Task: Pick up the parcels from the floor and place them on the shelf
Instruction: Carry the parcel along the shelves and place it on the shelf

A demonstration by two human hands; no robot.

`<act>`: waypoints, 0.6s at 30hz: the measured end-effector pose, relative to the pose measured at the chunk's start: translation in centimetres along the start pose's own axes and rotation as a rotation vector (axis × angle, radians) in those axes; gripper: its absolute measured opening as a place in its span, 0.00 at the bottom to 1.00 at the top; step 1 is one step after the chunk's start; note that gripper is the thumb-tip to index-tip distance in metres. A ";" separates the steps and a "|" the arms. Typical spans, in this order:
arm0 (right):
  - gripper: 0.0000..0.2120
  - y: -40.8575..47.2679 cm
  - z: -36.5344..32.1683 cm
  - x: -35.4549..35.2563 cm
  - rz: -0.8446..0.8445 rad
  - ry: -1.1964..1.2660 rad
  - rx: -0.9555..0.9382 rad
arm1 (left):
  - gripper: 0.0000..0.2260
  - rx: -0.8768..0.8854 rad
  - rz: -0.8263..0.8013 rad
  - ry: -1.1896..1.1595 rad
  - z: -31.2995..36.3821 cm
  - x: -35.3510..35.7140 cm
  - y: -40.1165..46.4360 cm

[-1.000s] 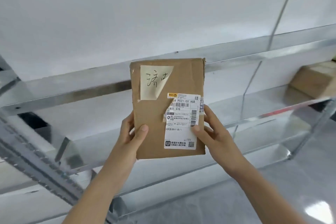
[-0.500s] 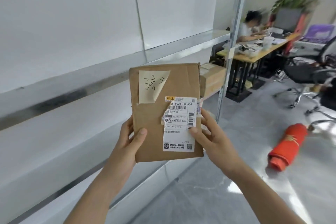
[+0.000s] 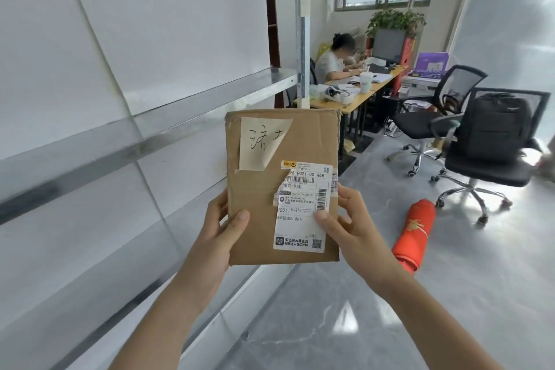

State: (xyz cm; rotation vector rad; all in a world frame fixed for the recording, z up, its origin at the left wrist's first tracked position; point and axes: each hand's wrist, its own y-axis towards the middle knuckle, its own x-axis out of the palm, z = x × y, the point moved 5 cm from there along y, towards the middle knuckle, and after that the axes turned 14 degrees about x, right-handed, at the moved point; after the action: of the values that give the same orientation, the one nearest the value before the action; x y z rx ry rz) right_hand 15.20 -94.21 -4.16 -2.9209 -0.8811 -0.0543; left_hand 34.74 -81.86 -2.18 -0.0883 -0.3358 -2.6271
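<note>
I hold a flat brown cardboard parcel [image 3: 258, 189] upright in front of me, its face toward the camera. It carries a yellow handwritten note at the top and a white shipping label lower right. My left hand [image 3: 222, 228] grips its lower left edge, thumb on the front. My right hand [image 3: 345, 225] grips the lower right edge, thumb pressed on the label. The metal shelf [image 3: 168, 123] with white back panels runs along my left, its boards bare where visible. A red rolled parcel [image 3: 416, 234] lies on the grey floor to the right.
Two black office chairs [image 3: 480, 141] stand on the right, one with a black backpack on it. A person sits at a desk [image 3: 354, 93] beyond the shelf's metal upright [image 3: 301, 39]. Grey glossy floor [image 3: 330, 324] stretches below my arms.
My view has swung right along the shelf, from the shelf boards toward the office end of the room. The parcel stays in both hands, held the same way.
</note>
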 end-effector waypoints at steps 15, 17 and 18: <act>0.21 18.7 -4.9 -4.3 0.091 -0.107 -0.135 | 0.26 -0.027 -0.104 -0.028 -3.6 1.6 20.7; 0.21 20.7 -5.4 -5.0 0.089 -0.092 -0.148 | 0.26 -0.028 -0.117 -0.034 -4.1 2.0 22.8; 0.20 21.7 -5.5 -5.3 0.081 -0.076 -0.143 | 0.26 -0.032 -0.116 -0.035 -4.3 2.2 23.7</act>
State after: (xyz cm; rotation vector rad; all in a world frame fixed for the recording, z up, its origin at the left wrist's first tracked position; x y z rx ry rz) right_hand 22.70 -115.62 -0.70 -3.1076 -0.7990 -0.0001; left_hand 44.10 -104.11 -0.87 -0.1297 -0.3200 -2.7491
